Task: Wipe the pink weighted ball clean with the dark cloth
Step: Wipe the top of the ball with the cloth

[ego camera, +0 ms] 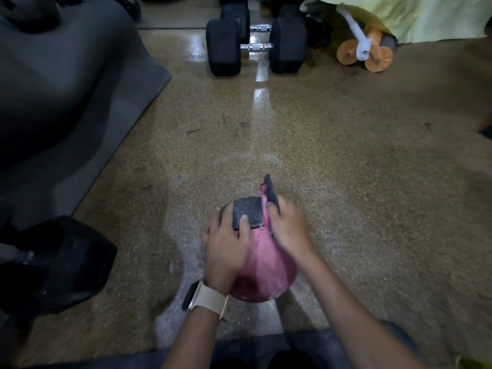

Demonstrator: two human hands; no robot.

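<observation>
A pink weighted ball [263, 265] rests on the speckled floor close in front of me. It has a dark textured strap or patch [247, 213] on its far top. My left hand [226, 249], with a watch on the wrist, lies over the ball's left side, thumb on the dark patch. My right hand [288, 230] presses on the ball's upper right and grips the dark cloth [271, 194], which sticks up beyond the fingers with a pink edge showing.
Black dumbbells [255, 46] stand at the far centre. Orange-and-white equipment [364, 51] lies far right under a yellow-green fabric [415, 14]. A dark mat [80, 123] covers the left, with another black dumbbell [58, 262] near left. Open floor [372, 182] spreads right.
</observation>
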